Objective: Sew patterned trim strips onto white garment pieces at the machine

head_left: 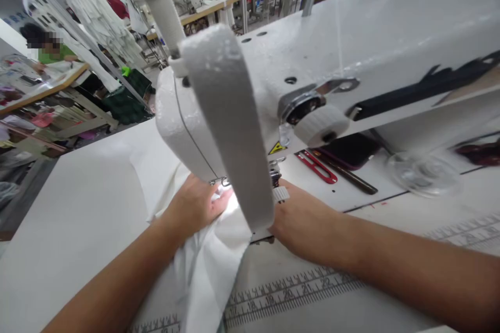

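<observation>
A white sewing machine (297, 57) fills the middle and right of the view, its lamp lighting the needle area. White cloth (221, 255) lies under its head and hangs over the table's near edge. My left hand (201, 199) is on the cloth at the left of the needle area, thumb and fingers closed on a fold of it. My right hand (288, 213) reaches in beneath the machine arm from the right. The machine's head cover and tension knob hide its fingers, so what they touch cannot be seen.
Red thread snips (318, 166), a dark rod (351, 177), a phone-like dark slab (351, 150) and a clear round dish (425, 171) lie under the machine arm. A printed ruler scale (292, 294) runs along the front. Another person (52, 49) sits at a far-left table.
</observation>
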`<control>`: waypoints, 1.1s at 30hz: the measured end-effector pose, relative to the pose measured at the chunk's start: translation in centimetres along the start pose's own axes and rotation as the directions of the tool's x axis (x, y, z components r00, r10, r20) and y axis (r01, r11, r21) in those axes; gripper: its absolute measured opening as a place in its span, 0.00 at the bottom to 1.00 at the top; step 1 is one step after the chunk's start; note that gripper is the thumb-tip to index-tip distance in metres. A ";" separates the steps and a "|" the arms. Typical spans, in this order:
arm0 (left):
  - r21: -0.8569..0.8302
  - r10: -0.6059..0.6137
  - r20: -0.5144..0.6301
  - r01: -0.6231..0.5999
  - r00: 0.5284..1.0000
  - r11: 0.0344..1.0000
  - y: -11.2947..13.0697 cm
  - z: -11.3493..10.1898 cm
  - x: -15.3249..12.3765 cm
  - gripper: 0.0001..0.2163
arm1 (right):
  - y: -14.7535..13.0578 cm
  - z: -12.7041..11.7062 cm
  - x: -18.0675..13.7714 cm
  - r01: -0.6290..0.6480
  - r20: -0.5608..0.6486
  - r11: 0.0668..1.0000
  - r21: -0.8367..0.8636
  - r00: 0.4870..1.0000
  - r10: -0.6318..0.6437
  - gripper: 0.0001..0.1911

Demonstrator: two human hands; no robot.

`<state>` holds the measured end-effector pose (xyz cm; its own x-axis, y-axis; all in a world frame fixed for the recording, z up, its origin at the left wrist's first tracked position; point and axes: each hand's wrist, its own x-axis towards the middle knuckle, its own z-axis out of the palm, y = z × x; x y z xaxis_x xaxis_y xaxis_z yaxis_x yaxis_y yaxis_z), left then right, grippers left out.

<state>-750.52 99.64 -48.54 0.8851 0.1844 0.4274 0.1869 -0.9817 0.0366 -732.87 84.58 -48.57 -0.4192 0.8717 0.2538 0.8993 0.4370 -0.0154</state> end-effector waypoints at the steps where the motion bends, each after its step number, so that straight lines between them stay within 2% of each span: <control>1: -0.020 -0.026 0.008 0.026 1.000 0.999 0.8 -0.5 -0.1 0.09 | 0.0 0.1 -0.1 -0.004 0.002 1.000 0.012 1.000 0.004 0.09; 4: -0.133 -0.032 0.060 0.040 0.998 0.990 4.2 -2.3 -1.1 0.06 | 0.1 0.0 0.0 -0.028 0.018 0.994 0.110 0.999 0.026 0.10; 8: -0.096 0.159 0.191 -0.143 0.969 0.985 7.4 -3.7 -2.8 0.11 | 0.4 -0.7 0.4 -0.093 0.072 0.976 0.199 0.994 0.080 0.07; 10: -0.090 0.215 0.220 -0.199 0.952 0.976 7.4 -3.8 -3.0 0.11 | 0.4 -1.0 0.6 -0.139 0.121 0.963 0.233 0.986 0.113 0.07; 11: -0.122 0.207 0.212 -0.184 0.955 0.975 7.2 -3.7 -2.9 0.09 | 0.4 -1.1 0.7 -0.152 0.136 0.954 0.258 0.983 0.120 0.07; 14: -0.235 0.055 0.114 -0.027 0.992 0.972 5.9 -3.3 -2.1 0.08 | 0.4 -1.1 0.8 -0.156 0.111 0.931 0.332 0.986 0.125 0.10; 17: -0.225 -0.085 0.091 0.104 0.992 0.969 5.1 -2.7 -1.3 0.09 | 0.5 -1.1 1.0 -0.166 0.087 0.914 0.369 0.986 0.144 0.11; 20: -0.183 -0.085 0.144 0.111 0.986 0.977 4.9 -2.3 -1.3 0.08 | 0.8 -1.2 1.3 -0.196 0.105 0.909 0.368 0.980 0.168 0.11; 24: -0.185 -0.063 0.144 0.089 0.988 0.979 4.8 -2.0 -1.7 0.07 | 1.1 -1.1 1.6 -0.169 0.062 0.898 0.407 0.986 0.157 0.11; 26: -0.188 -0.055 0.124 0.078 0.991 0.979 4.7 -2.0 -1.8 0.06 | 1.0 -0.9 1.3 -0.145 0.036 0.922 0.358 0.989 0.142 0.11; 29: -0.180 -0.023 0.098 0.040 0.995 0.983 4.5 -2.0 -1.8 0.06 | 0.5 -0.5 0.6 -0.052 -0.006 0.986 0.156 0.999 0.053 0.12; 31: -0.179 0.010 0.102 0.009 0.995 0.984 4.3 -2.0 -1.7 0.06 | 0.0 -0.4 0.1 0.012 -0.046 0.999 0.032 0.999 -0.010 0.13; 33: -0.183 0.042 0.115 -0.021 0.993 0.983 4.0 -2.0 -1.5 0.07 | -0.3 -0.5 -0.2 0.029 -0.055 0.999 -0.021 0.998 -0.030 0.12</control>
<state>-751.95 95.29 -47.19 0.9352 0.1470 0.3222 0.0873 -0.9774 0.1925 -733.02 84.13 -48.15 -0.4386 0.8446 0.3070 0.8892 0.4574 0.0119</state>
